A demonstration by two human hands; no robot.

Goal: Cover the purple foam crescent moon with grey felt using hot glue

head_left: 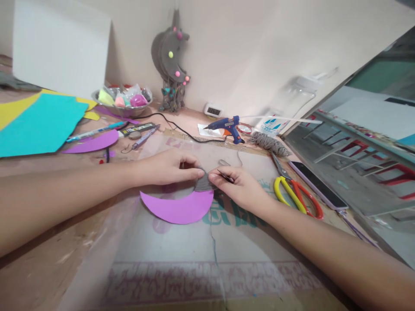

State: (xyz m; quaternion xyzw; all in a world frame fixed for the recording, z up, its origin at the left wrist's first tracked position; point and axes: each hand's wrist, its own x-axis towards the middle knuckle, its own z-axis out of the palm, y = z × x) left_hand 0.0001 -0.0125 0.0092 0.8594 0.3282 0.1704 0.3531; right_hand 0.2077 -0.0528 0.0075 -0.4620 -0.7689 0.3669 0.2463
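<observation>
A purple crescent cut-out [178,209] lies in front of me, and grey yarn [203,185] covers its right-hand end. My left hand [167,167] pinches the upper tip of that yarn-covered end between thumb and finger. Close against its right side, my right hand [240,188] is closed, thumb and finger together at the yarn's edge. A thin dark tool [226,176] sticks out between its fingers; its kind is unclear. From beneath the crescent a thin strand [213,242] runs toward me over the translucent printed sheet [155,246].
A blue glue gun [228,127] stands behind my hands. To the right are a grey yarn bundle [270,144], scissors [296,194] and a phone [317,185]. Turquoise foam sheets [42,125], pens and a bowl [121,110] are at left; a crescent ornament [170,56] hangs behind.
</observation>
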